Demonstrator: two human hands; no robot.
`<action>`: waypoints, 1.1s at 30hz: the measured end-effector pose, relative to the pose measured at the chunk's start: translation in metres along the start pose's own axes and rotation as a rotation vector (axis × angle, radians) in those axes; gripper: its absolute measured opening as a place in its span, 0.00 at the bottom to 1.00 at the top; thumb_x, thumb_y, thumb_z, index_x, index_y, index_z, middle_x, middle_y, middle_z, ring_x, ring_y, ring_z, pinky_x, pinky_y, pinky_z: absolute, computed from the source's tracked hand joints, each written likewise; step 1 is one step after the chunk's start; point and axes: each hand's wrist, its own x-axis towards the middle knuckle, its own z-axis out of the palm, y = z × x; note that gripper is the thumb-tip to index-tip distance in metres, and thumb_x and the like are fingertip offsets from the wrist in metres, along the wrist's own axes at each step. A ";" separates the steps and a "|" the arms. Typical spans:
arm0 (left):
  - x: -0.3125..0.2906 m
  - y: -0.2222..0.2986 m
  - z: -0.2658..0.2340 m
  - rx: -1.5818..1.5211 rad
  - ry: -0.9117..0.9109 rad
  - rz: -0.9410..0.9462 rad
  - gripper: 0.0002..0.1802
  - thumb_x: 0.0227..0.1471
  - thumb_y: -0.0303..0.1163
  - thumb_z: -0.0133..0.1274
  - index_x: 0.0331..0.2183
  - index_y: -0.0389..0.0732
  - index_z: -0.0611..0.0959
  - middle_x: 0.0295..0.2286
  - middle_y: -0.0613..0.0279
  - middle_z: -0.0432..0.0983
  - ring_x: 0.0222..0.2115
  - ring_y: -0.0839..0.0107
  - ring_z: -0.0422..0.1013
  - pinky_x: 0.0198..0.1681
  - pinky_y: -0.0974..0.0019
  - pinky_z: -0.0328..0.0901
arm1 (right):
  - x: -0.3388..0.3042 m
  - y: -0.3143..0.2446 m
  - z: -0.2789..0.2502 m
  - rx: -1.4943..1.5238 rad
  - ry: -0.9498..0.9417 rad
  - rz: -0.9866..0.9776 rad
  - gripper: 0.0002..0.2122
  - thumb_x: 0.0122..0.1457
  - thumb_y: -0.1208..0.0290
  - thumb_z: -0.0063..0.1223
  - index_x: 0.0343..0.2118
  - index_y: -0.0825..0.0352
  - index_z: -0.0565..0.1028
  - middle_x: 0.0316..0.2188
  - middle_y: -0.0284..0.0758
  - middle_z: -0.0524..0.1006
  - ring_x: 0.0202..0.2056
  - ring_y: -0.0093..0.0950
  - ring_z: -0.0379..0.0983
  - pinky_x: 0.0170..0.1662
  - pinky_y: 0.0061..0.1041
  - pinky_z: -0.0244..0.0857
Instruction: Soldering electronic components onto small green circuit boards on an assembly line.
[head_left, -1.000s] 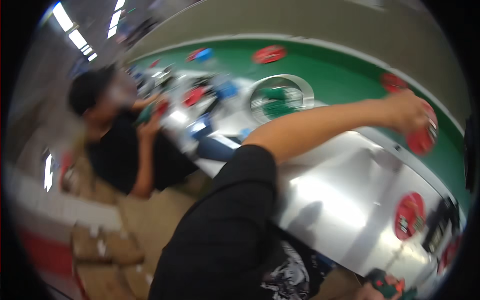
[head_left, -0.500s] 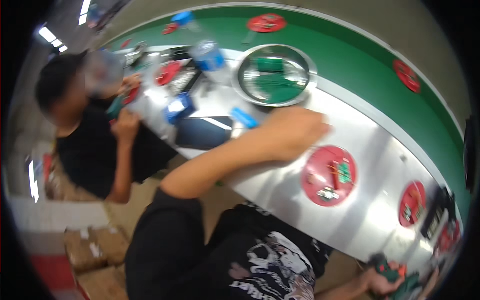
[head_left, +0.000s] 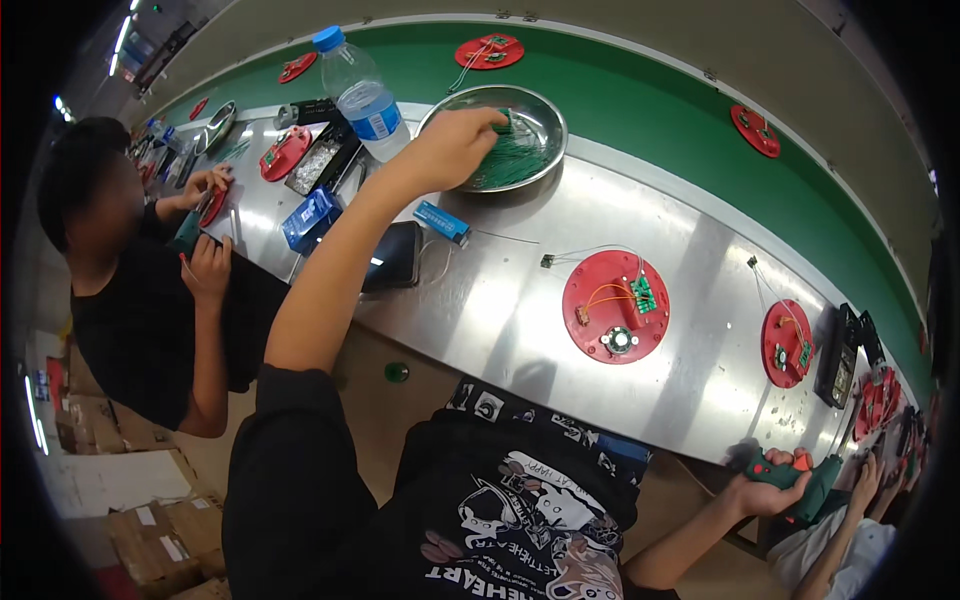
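My left hand [head_left: 455, 150] reaches into a round steel bowl [head_left: 556, 130] at the far side of the table. Its fingers are closed on some of the thin green wires [head_left: 515, 165] lying in the bowl; the fingertips are partly hidden. Low on the right, my right hand [head_left: 765, 495] is wrapped around a green pistol-grip power tool [head_left: 822, 485] with an orange part, held off the table's near edge. Between my hands lies a red round plate [head_left: 600, 335] bearing a green board, orange wires and a round silver-and-white component. A thin wire trails from it to a small connector [head_left: 547, 261].
Left of the bowl stand a water bottle [head_left: 365, 105], a blue box [head_left: 312, 220], a phone-like dark slab [head_left: 395, 258] and a light-blue packet [head_left: 441, 223]. Another red plate [head_left: 788, 345] and a black bin [head_left: 838, 360] lie right. A co-worker [head_left: 150, 270] sits left.
My left hand has moved from above the table, near the red plate, left and away into the bowl. My right hand still holds the power tool. The view has shifted.
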 end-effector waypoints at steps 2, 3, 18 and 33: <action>-0.001 -0.004 -0.008 -0.219 -0.016 -0.119 0.17 0.54 0.22 0.50 0.46 0.36 0.81 0.34 0.51 0.80 0.33 0.62 0.76 0.42 0.64 0.70 | 0.001 -0.003 -0.003 0.010 -0.045 0.012 0.18 0.67 0.56 0.39 0.41 0.70 0.71 0.23 0.32 0.69 0.23 0.23 0.62 0.30 0.23 0.57; 0.000 -0.006 -0.015 -0.438 -0.029 -0.251 0.20 0.52 0.19 0.48 0.49 0.37 0.79 0.36 0.51 0.80 0.34 0.65 0.76 0.43 0.66 0.70 | 0.003 -0.003 -0.006 0.017 -0.103 0.027 0.18 0.68 0.58 0.37 0.41 0.71 0.70 0.25 0.34 0.70 0.24 0.23 0.63 0.31 0.24 0.59; 0.022 0.033 0.003 -0.134 -0.124 0.007 0.21 0.46 0.22 0.55 0.46 0.36 0.83 0.39 0.52 0.82 0.41 0.60 0.78 0.48 0.63 0.72 | 0.002 -0.003 -0.013 -0.051 -0.151 0.016 0.15 0.68 0.60 0.38 0.41 0.70 0.70 0.33 0.35 0.70 0.24 0.22 0.65 0.29 0.23 0.60; 0.020 0.021 0.021 0.291 -0.192 -0.239 0.09 0.46 0.32 0.59 0.31 0.39 0.87 0.34 0.51 0.83 0.38 0.53 0.78 0.44 0.55 0.72 | -0.010 -0.006 0.009 -0.073 -0.086 -0.017 0.16 0.68 0.60 0.39 0.41 0.71 0.70 0.21 0.33 0.69 0.21 0.22 0.64 0.26 0.22 0.59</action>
